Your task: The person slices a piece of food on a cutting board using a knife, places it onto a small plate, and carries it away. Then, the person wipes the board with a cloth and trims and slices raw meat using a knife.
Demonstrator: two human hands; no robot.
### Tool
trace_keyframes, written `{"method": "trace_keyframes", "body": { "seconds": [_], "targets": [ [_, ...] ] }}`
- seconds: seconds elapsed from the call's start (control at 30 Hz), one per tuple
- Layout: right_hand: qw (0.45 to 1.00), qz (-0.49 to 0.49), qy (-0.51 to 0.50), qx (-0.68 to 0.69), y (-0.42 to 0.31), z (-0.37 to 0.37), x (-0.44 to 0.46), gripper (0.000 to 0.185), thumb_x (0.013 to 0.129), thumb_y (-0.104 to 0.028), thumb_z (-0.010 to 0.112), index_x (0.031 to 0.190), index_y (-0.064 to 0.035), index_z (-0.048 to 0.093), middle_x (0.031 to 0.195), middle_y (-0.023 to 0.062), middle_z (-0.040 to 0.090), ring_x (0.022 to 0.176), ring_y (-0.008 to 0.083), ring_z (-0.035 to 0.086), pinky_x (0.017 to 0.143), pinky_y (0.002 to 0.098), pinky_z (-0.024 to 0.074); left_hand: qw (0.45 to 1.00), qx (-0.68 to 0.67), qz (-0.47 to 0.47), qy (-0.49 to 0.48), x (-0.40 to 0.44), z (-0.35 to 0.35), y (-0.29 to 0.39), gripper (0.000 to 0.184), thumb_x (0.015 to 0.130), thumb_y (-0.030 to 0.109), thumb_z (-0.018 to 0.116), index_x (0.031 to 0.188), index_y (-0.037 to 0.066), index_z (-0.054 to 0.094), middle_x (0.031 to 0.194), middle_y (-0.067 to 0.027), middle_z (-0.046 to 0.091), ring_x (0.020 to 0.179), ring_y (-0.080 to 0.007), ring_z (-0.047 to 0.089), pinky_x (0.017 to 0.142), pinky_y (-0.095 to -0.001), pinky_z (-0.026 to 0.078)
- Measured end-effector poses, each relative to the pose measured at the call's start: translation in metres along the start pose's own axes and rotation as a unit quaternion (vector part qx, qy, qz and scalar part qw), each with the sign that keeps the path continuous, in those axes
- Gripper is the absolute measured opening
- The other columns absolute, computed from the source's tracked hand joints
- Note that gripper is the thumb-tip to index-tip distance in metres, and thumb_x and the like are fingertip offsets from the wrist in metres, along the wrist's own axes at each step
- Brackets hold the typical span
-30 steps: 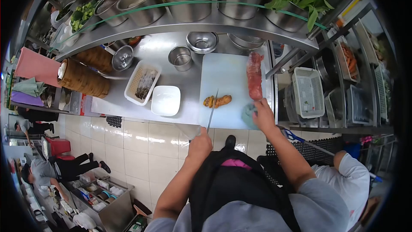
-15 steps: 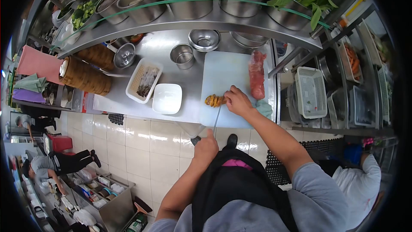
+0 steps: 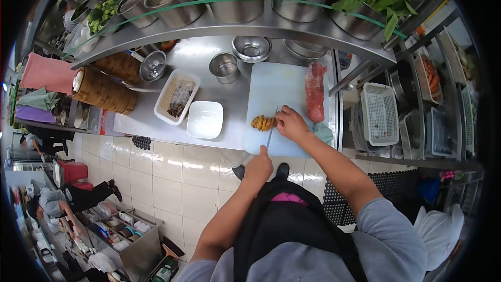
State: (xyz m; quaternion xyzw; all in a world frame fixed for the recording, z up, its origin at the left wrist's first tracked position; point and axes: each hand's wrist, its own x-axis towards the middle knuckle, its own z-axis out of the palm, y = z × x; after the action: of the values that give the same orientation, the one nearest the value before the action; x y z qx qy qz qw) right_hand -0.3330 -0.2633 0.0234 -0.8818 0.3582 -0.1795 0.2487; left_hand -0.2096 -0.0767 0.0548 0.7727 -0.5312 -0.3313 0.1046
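My left hand (image 3: 259, 166) is closed round the handle of a knife (image 3: 270, 139), whose thin blade points away from me across the cutting board (image 3: 266, 89). The blade stands at a yellow-brown piece of food (image 3: 261, 122), its left part cut into slices; I cannot make out its kind. Fingers of my right hand (image 3: 291, 124) are bent and pinch the right end of that piece, close beside the blade. A long piece of raw red meat (image 3: 314, 94) lies at the board's right side, with a greenish cloth (image 3: 322, 133) below it.
Left of the board are a white square bowl (image 3: 205, 120), a white basket (image 3: 163, 105) with food and several metal bowls. Bamboo steamers (image 3: 107, 94) stand further left. A metal shelf (image 3: 229, 28) with full pots crosses above the counter. Other people work at the lower left and right.
My left hand and the knife have moved forward and slightly right, so the blade reaches further past the food. The right hand keeps its hold.
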Motion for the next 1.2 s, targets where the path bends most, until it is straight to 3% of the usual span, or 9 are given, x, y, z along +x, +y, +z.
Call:
{"method": "trace_keyframes", "body": {
  "seconds": [0.23, 0.3, 0.6, 0.73, 0.83, 0.93, 1.03, 1.1, 1.2],
  "targets": [
    [0.999, 0.012, 0.014, 0.034, 0.003, 0.000, 0.001, 0.009, 0.079, -0.005, 0.070, 0.088, -0.0074, 0.069, 0.097, 0.0129, 0.061, 0.090, 0.0359, 0.066, 0.077, 0.0476, 0.0567, 0.999, 0.035, -0.014, -0.029, -0.024, -0.018, 0.000, 0.030, 0.096, 0.008, 0.052, 0.122, -0.006, 0.044, 0.084, -0.0357, 0.070, 0.081, -0.0547, 0.072, 0.072, -0.0620, 0.058],
    [0.999, 0.014, 0.015, 0.040, 0.003, 0.002, -0.005, 0.008, 0.079, -0.005, 0.070, 0.087, -0.0074, 0.068, 0.096, 0.0128, 0.061, 0.089, 0.0362, 0.066, 0.077, 0.0479, 0.0566, 0.998, 0.041, -0.012, -0.046, -0.030, -0.008, -0.011, 0.039, 0.097, 0.010, 0.053, 0.131, -0.006, 0.043, 0.090, -0.0328, 0.073, 0.085, -0.0514, 0.074, 0.076, -0.0600, 0.059],
    [0.998, 0.026, 0.014, 0.046, 0.004, -0.001, 0.002, 0.007, 0.080, -0.006, 0.071, 0.086, -0.0073, 0.069, 0.094, 0.0130, 0.061, 0.088, 0.0368, 0.066, 0.077, 0.0478, 0.0562, 0.999, 0.043, 0.000, -0.002, -0.025, 0.015, -0.017, 0.028, 0.098, 0.009, 0.052, 0.121, -0.005, 0.044, 0.080, -0.0347, 0.070, 0.077, -0.0522, 0.072, 0.068, -0.0596, 0.059],
    [0.997, 0.024, 0.039, 0.059, 0.002, 0.003, -0.008, 0.017, 0.081, -0.005, 0.071, 0.098, -0.0053, 0.068, 0.098, 0.0154, 0.062, 0.095, 0.0388, 0.065, 0.082, 0.0478, 0.0555, 1.000, 0.023, -0.011, 0.007, -0.027, 0.033, -0.031, 0.027, 0.099, 0.011, 0.051, 0.120, -0.004, 0.045, 0.084, -0.0355, 0.071, 0.079, -0.0536, 0.072, 0.072, -0.0613, 0.059],
    [0.992, 0.017, 0.110, 0.061, -0.008, -0.019, -0.022, 0.026, 0.082, -0.005, 0.072, 0.108, -0.0040, 0.067, 0.101, 0.0171, 0.062, 0.099, 0.0403, 0.064, 0.086, 0.0492, 0.0538, 0.998, 0.051, -0.023, -0.006, -0.022, 0.027, -0.027, 0.043, 0.097, 0.009, 0.051, 0.135, -0.007, 0.042, 0.087, -0.0325, 0.073, 0.082, -0.0502, 0.074, 0.076, -0.0592, 0.060],
    [0.972, 0.082, 0.211, 0.064, -0.008, -0.036, -0.069, 0.033, 0.085, -0.006, 0.073, 0.117, -0.0033, 0.067, 0.106, 0.0175, 0.063, 0.103, 0.0414, 0.063, 0.092, 0.0513, 0.0513, 0.998, 0.053, -0.021, -0.012, -0.028, 0.017, -0.024, 0.033, 0.098, 0.010, 0.051, 0.127, -0.004, 0.045, 0.087, -0.0325, 0.073, 0.081, -0.0503, 0.074, 0.073, -0.0593, 0.060],
    [0.969, 0.127, 0.213, -0.005, 0.003, -0.055, -0.118, 0.030, 0.087, -0.006, 0.072, 0.116, -0.0029, 0.067, 0.107, 0.0173, 0.063, 0.104, 0.0411, 0.063, 0.093, 0.0509, 0.0512, 0.999, 0.050, -0.006, 0.004, -0.035, 0.002, -0.020, 0.024, 0.099, 0.011, 0.051, 0.119, -0.002, 0.046, 0.084, -0.0313, 0.073, 0.078, -0.0501, 0.074, 0.071, -0.0600, 0.060],
    [0.972, 0.136, 0.176, -0.077, 0.024, -0.050, -0.144, 0.031, 0.085, -0.001, 0.072, 0.115, -0.0007, 0.067, 0.107, 0.0171, 0.062, 0.102, 0.0393, 0.063, 0.090, 0.0428, 0.0522, 0.999, 0.035, 0.009, 0.020, -0.038, -0.002, -0.018, 0.023, 0.099, 0.012, 0.051, 0.116, -0.002, 0.046, 0.079, -0.0306, 0.071, 0.074, -0.0515, 0.072, 0.069, -0.0620, 0.059],
    [0.976, 0.127, 0.176, 0.004, 0.054, -0.037, -0.160, 0.028, 0.084, -0.004, 0.073, 0.111, -0.0019, 0.068, 0.105, 0.0169, 0.061, 0.102, 0.0401, 0.062, 0.088, 0.0475, 0.0515, 0.999, 0.005, 0.015, 0.037, -0.042, -0.008, -0.020, 0.022, 0.099, 0.012, 0.051, 0.115, -0.003, 0.045, 0.075, -0.0311, 0.070, 0.072, -0.0528, 0.071, 0.068, -0.0640, 0.057]
  ]
}}
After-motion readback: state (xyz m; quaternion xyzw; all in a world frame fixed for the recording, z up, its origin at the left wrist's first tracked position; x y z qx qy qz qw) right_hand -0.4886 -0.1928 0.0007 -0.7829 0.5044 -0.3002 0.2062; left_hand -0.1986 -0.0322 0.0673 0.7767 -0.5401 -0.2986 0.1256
